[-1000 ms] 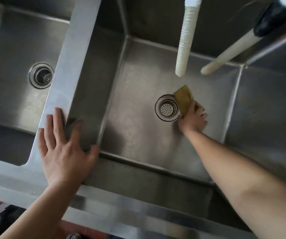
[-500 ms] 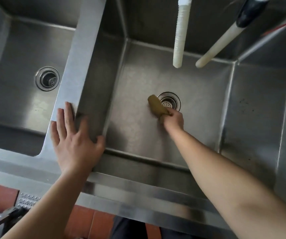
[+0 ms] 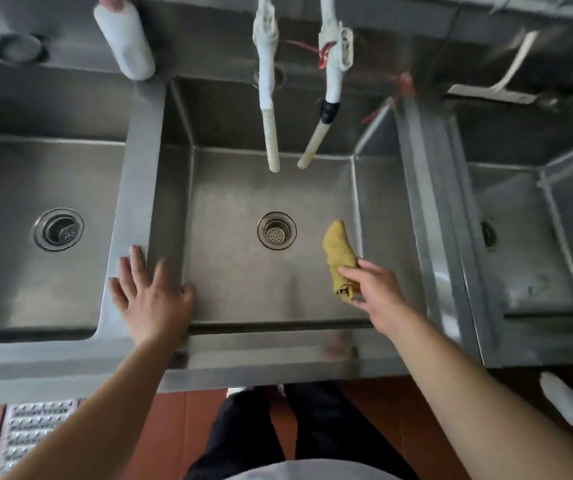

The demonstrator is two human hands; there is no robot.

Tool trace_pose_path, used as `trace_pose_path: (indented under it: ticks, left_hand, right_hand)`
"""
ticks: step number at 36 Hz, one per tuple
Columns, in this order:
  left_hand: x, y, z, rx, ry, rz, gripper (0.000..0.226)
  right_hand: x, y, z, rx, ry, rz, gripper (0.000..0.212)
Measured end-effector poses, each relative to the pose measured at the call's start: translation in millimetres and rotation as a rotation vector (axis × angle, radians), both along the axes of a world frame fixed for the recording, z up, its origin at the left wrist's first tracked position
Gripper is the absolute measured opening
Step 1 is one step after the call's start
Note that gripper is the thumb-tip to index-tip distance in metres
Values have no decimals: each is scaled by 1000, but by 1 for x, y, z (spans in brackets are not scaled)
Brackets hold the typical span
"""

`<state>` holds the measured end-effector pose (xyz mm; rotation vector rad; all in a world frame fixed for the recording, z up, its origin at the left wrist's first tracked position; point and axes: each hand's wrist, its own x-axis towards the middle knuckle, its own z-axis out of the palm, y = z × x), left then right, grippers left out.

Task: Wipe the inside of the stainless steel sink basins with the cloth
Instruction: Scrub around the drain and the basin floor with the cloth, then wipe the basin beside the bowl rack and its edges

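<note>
Cloth (image 3: 338, 251): I judged it soft, light, limp; best bunched.
Right hand (image 3: 378, 294): pinched its near end.
Left hand (image 3: 152, 296): lay flat, empty.

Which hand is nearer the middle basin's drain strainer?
Right, as far as this view shows. The right hand, holding the yellow cloth, is over the basin floor right of the drain strainer. The left hand rests flat on the divider at the basin's near-left corner.

1 head view, looking steeply down from above, close over middle sink basin (image 3: 243, 278); no 2nd view.
</note>
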<state>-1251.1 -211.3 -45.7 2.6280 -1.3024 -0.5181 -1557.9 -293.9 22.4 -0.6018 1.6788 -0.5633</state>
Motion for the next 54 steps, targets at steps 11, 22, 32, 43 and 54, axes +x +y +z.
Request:
trace_pose_path:
  ticks: [11,22,32,43,54]
  left_hand:
    - [-144,-16,74,-323,370,-934,99]
    - [-246,-39,148,-365,709,-1248,34]
    - [-355,-41,184,106,1084,-1014,24]
    - [-522,-3,184,212,1019,-756,30]
    - [-601,-23,180,71,1081,-546,21]
  right_hand:
    - [-51,64,100,-259,438,420,12]
    - [-160,108,179,-284,322,484,19]
    - [-295,145,141,-244,-58,223,36]
    - [-455,186,106,-384,190,149,17]
    - [-527,149,102,-457,312,194,27]
